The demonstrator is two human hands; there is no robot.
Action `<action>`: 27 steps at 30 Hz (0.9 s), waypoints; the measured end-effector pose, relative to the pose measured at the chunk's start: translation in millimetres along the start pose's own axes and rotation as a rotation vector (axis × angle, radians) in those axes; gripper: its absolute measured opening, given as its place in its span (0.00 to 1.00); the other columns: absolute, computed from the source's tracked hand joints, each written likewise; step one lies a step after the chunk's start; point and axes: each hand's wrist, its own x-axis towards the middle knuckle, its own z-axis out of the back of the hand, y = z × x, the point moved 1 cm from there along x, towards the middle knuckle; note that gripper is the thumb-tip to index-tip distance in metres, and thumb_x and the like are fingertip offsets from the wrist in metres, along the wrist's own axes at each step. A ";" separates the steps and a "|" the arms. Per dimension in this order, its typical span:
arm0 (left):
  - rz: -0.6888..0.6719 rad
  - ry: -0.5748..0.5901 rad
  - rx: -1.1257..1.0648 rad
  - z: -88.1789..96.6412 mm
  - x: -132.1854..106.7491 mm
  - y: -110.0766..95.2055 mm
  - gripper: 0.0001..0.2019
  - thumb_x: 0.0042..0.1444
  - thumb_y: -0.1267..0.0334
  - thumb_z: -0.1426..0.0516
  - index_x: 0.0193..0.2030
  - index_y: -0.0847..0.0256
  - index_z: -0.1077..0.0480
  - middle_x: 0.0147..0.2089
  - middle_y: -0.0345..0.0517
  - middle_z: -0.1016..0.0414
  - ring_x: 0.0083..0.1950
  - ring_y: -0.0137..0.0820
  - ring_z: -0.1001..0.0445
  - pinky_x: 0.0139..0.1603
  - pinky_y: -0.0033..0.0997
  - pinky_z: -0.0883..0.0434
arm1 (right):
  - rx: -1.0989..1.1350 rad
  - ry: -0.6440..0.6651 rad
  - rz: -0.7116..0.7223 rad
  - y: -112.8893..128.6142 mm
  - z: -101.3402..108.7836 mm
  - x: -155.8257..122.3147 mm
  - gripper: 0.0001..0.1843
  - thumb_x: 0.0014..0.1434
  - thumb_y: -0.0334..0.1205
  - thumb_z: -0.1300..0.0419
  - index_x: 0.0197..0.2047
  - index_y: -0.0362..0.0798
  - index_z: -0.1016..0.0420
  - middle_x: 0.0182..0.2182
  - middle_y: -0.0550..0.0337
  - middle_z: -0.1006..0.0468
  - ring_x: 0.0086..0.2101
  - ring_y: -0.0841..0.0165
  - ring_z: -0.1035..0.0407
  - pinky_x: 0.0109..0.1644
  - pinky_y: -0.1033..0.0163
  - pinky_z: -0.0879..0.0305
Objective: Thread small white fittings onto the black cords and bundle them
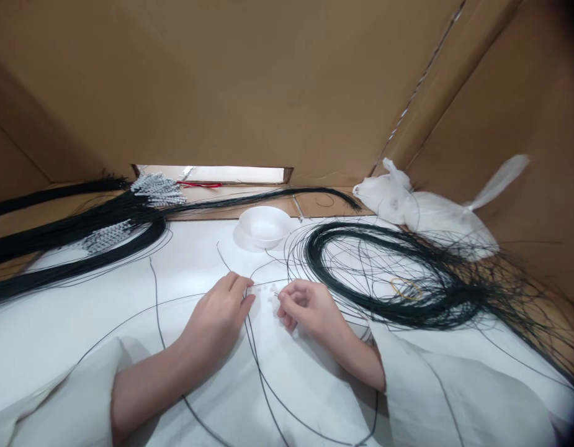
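Note:
My left hand (224,310) is closed, its thumb and fingertips pinching a thin dark cord (252,347) whose strands trail down over the white tabletop (105,298). To its right my right hand (309,310) is also closed, thumb against forefinger, with a short dark cord end showing at the fingertips. Several small white beads (267,287) lie between the two hands; their exact shape is too small to make out. Beyond the hands stands a white bowl (265,226); what it holds cannot be made out.
A large coil of dark cord (324,254) lies at right, with a yellow band (406,288) inside it. White plastic bags (426,208) sit behind. At left are cord bundles (58,230) with white beaded ends (159,189). Cardboard walls (249,81) enclose the table.

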 end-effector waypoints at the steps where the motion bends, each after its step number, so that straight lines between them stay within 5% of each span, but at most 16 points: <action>1: -0.034 -0.011 0.014 -0.3 -0.2 -2.0 0.10 0.59 0.65 0.54 0.45 0.62 0.37 0.41 0.49 0.33 0.40 0.36 0.32 0.38 0.36 0.33 | -0.007 -0.006 -0.002 0.3 0.2 -0.1 0.06 0.50 0.37 0.43 0.26 0.43 0.35 0.18 0.61 0.28 0.16 0.76 0.36 0.19 0.71 0.38; 5: -0.202 -0.038 0.071 -5.6 -0.6 -11.1 0.11 0.60 0.68 0.56 0.43 0.64 0.34 0.39 0.51 0.33 0.39 0.36 0.33 0.37 0.36 0.34 | -0.008 -0.015 -0.006 2.7 0.2 -1.1 0.05 0.49 0.35 0.44 0.25 0.44 0.36 0.17 0.62 0.29 0.15 0.76 0.36 0.17 0.71 0.39; 13: -0.236 0.010 -0.047 -12.5 7.9 -13.9 0.11 0.57 0.69 0.54 0.34 0.61 0.30 0.33 0.48 0.32 0.36 0.35 0.33 0.36 0.34 0.36 | -0.010 0.015 0.002 1.1 -0.7 -1.2 0.06 0.50 0.36 0.45 0.25 0.45 0.38 0.16 0.64 0.30 0.14 0.75 0.37 0.16 0.71 0.40; 16: -0.127 0.012 -0.220 -7.4 8.4 -15.6 0.10 0.57 0.66 0.52 0.33 0.61 0.30 0.32 0.47 0.30 0.36 0.34 0.33 0.36 0.33 0.36 | -0.025 0.035 0.087 1.2 -0.8 -3.8 0.07 0.52 0.38 0.45 0.27 0.45 0.37 0.18 0.63 0.29 0.16 0.75 0.36 0.19 0.69 0.38; 22: 0.273 0.127 -0.913 2.6 2.9 -14.4 0.07 0.53 0.63 0.47 0.34 0.62 0.29 0.30 0.43 0.27 0.31 0.29 0.31 0.34 0.27 0.35 | -0.130 0.081 0.236 5.6 -4.1 -12.9 0.07 0.57 0.37 0.49 0.29 0.45 0.36 0.24 0.61 0.29 0.24 0.74 0.34 0.28 0.68 0.39; 27: 0.374 0.159 -1.182 -0.3 0.9 -15.2 0.06 0.51 0.66 0.45 0.33 0.64 0.29 0.27 0.42 0.30 0.31 0.28 0.34 0.36 0.27 0.37 | -0.238 0.070 0.277 4.8 -7.6 -15.0 0.07 0.58 0.35 0.50 0.28 0.45 0.36 0.24 0.63 0.33 0.25 0.74 0.37 0.28 0.69 0.43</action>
